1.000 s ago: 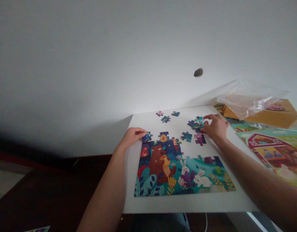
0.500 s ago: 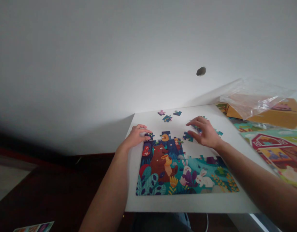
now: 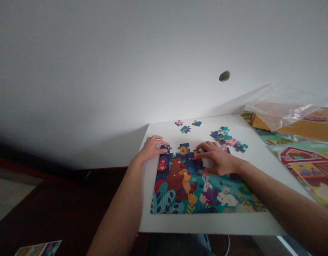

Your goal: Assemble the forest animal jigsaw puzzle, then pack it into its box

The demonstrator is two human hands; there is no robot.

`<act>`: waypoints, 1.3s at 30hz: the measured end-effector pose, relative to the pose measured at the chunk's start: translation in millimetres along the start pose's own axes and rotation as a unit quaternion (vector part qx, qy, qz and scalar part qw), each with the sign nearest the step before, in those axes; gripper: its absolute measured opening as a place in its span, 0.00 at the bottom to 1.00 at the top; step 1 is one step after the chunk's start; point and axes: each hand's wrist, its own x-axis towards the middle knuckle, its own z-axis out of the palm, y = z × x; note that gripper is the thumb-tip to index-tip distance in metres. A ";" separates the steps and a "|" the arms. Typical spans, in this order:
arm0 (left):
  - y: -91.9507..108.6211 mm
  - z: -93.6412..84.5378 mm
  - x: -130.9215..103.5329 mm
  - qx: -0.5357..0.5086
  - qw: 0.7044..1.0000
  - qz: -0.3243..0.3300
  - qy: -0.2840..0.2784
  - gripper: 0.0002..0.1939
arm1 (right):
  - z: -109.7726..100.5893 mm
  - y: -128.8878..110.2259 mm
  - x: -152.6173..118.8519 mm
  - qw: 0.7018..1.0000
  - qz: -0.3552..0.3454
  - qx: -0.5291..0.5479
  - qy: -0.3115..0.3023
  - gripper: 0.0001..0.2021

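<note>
White shows all round the bright puzzle [image 3: 190, 202], part-built on the table [image 3: 164, 224], its lower rows joined into a picture of a bear and two rabbits. I see the left hand [image 3: 151, 147] at its upper left corner, thumb and forefinger a little parted about a dark blue piece [image 3: 165, 147]; they touch it, though I can't tell if they grip it. The right hand [image 3: 220, 160] lies low over the upper middle, fingers spread, thumb well apart from the forefinger; I can't make out whether anything is held beneath. Between the hands, a piece with an orange round [image 3: 184, 149] juts from the top edge.

Three loose pieces [image 3: 185, 129] lie towards the wall [image 3: 126, 89], and a heap of pieces [image 3: 223, 134] sits just beyond the right hand. Over on the right, a clear plastic bag [image 3: 280, 106] rests on a yellow box [image 3: 310, 129], with a farm picture [image 3: 308, 167] in front.
</note>
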 end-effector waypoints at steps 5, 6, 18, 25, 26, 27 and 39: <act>-2.7 1.5 1.8 -0.030 0.999 0.023 0.013 0.14 | 2.2 0.5 1.1 0.997 -0.072 0.002 -0.033 0.26; -3.6 0.5 2.8 -0.049 0.998 0.030 0.020 0.13 | 2.8 0.6 1.3 0.996 -0.079 0.004 -0.038 0.25; -1.7 1.8 -1.3 -0.002 0.999 -0.014 0.030 0.16 | 7.6 4.1 1.1 0.996 -0.073 0.017 -0.039 0.24; 6.0 -1.2 -2.6 0.013 0.999 -0.036 0.019 0.16 | 7.2 4.1 1.3 0.997 -0.071 0.017 -0.041 0.25; 6.5 -1.4 -2.5 0.018 0.999 -0.037 0.018 0.16 | 6.7 4.0 1.5 0.996 -0.073 0.017 -0.043 0.25; 6.8 -1.3 -2.3 0.022 0.999 -0.038 0.017 0.16 | 6.1 3.9 1.7 0.996 -0.076 0.017 -0.044 0.25; -3.7 2.9 2.1 0.009 0.997 -0.017 0.072 0.18 | 3.5 3.1 2.0 0.995 -0.082 0.009 -0.050 0.24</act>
